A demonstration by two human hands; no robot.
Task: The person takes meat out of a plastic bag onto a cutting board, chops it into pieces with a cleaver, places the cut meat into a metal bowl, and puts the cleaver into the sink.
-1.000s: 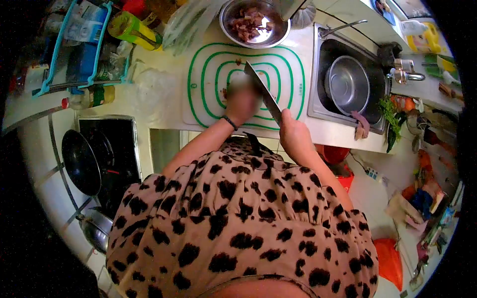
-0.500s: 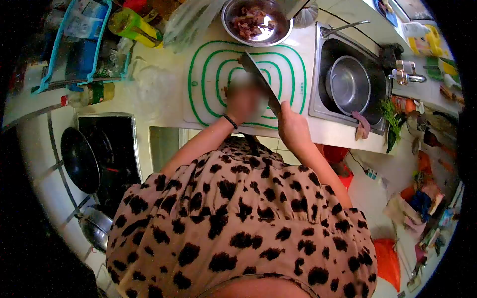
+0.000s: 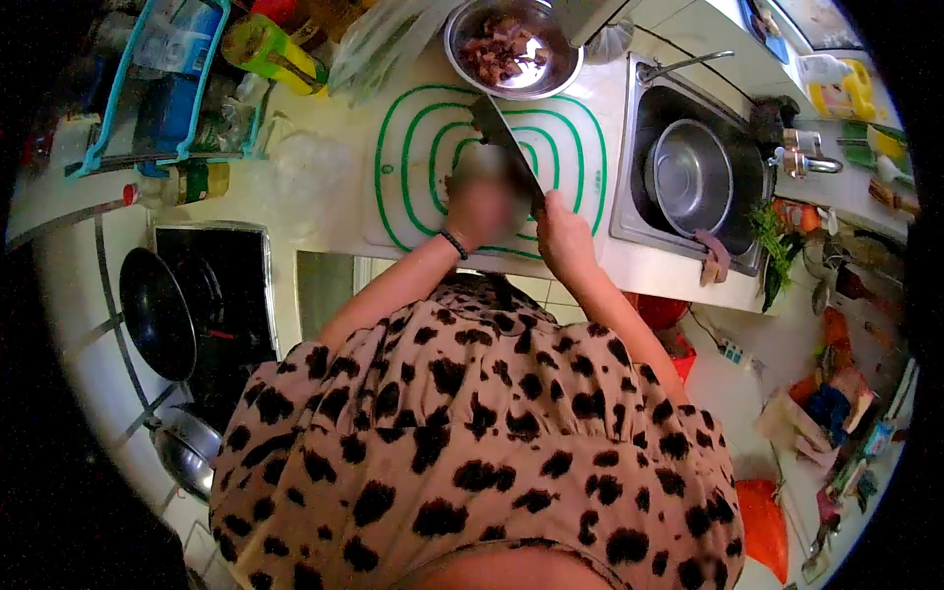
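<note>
My right hand (image 3: 566, 236) is closed round the handle of a kitchen knife (image 3: 513, 147), whose broad dark blade slants up and left across the cutting board. Beside the blade, my left hand (image 3: 482, 211) rests over the middle of the board; a blur hides its fingers and anything under them. Small dark bits of what looks like meat (image 3: 478, 124) lie at the blade's left side near its tip. The white cutting board (image 3: 403, 211) has green ringed lines. Just beyond it stands a metal bowl (image 3: 458, 61) with cut dark reddish meat (image 3: 500, 49) in it.
On the right is a sink (image 3: 629, 211) with a metal basin (image 3: 691, 177) and a cloth (image 3: 713, 258) over its front edge. Clear plastic bags (image 3: 379, 49) and a blue rack (image 3: 108, 108) stand at the left. A black wok (image 3: 157, 315) sits on the stove.
My right hand and the knife have shifted a little to the left, closer to my left hand. My left hand stays about where it was on the board.
</note>
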